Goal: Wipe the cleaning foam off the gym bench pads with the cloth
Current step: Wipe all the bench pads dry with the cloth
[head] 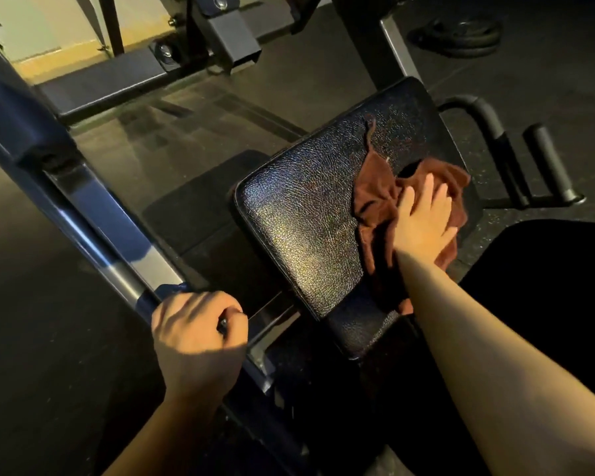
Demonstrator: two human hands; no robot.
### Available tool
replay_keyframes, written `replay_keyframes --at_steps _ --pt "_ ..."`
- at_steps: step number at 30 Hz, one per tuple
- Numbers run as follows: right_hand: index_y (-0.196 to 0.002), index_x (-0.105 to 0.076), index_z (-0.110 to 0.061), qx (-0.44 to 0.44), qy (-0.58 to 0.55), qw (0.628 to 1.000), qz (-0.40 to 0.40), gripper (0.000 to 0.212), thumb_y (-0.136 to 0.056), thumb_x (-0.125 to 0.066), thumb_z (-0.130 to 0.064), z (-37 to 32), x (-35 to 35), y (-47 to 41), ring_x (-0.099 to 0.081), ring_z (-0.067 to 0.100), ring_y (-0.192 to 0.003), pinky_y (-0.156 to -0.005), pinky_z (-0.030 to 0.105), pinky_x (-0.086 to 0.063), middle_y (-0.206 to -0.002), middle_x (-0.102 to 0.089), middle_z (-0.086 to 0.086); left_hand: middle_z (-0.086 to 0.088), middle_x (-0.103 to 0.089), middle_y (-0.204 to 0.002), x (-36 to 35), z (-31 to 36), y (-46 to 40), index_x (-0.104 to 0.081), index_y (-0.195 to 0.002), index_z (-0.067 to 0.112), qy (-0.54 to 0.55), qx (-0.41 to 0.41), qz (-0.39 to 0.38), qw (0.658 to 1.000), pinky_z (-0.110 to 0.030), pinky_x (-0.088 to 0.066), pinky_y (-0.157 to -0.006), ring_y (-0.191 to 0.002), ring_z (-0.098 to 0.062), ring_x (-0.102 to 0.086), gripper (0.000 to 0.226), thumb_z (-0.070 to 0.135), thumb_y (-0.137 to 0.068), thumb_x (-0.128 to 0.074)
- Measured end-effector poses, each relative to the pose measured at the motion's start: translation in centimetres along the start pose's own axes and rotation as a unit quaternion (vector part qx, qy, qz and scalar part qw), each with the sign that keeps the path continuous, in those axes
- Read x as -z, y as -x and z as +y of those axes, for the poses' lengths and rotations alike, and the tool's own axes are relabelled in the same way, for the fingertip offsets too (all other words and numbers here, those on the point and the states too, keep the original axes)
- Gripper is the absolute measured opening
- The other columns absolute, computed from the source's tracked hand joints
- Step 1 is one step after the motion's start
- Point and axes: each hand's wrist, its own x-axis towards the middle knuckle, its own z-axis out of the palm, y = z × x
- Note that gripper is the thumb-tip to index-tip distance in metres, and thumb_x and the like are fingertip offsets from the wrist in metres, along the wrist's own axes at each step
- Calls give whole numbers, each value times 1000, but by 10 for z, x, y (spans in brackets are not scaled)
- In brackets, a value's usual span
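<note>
A black, pebble-grained vinyl bench pad (303,214) fills the centre of the scene, glistening under low light, with no foam clearly visible on it. A long blue-and-silver steel frame bar (93,214) runs along its left side. The crumpled rust-brown cloth (375,190) lies on the pad's right half, pressed flat beneath the right hand (423,221), fingers straight and spread. At near left, the left hand (196,341) curls tightly round the bar. Black padded handles (547,163) stand beyond the pad at far right.
</note>
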Motion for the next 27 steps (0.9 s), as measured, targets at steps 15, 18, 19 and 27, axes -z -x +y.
replay_keyframes --at_steps 15,18,19,27 --pt "-150 -19 -6 -336 -151 928 49 70 -97 -39 -47 -7 -31 142 -38 40 -127 -101 46 -34 -149 -29 17 0 -66 -71 -2 0 1 -66 -69 20 -41 16 -7 999 -39 -33 -84 -82 -30 -57 32 29 -79 -37" --pt "-144 -26 -2 -373 -156 911 73 68 -96 -39 -49 3 -25 103 -44 40 -124 -97 45 -37 -139 -41 22 1 -65 -71 -3 0 1 -66 -70 21 -30 23 -15 999 -40 -35 -85 -84 -29 -56 35 33 -79 -34" --pt "-141 -29 -2 -371 -157 912 83 65 -97 -39 -49 7 -24 88 -46 40 -124 -96 44 -38 -137 -42 22 1 -64 -70 -2 0 1 -66 -70 21 -24 26 -12 999 -41 -35 -85 -84 -30 -55 36 33 -79 -34" --pt "-138 -42 -15 -259 -286 921 54 74 -81 -47 -62 40 -10 -26 -45 35 -128 -103 40 -40 -142 -45 13 12 -51 -68 -1 1 0 -64 -70 20 0 -17 17 1000 -38 -32 -83 -80 -5 -36 27 28 -82 -41"
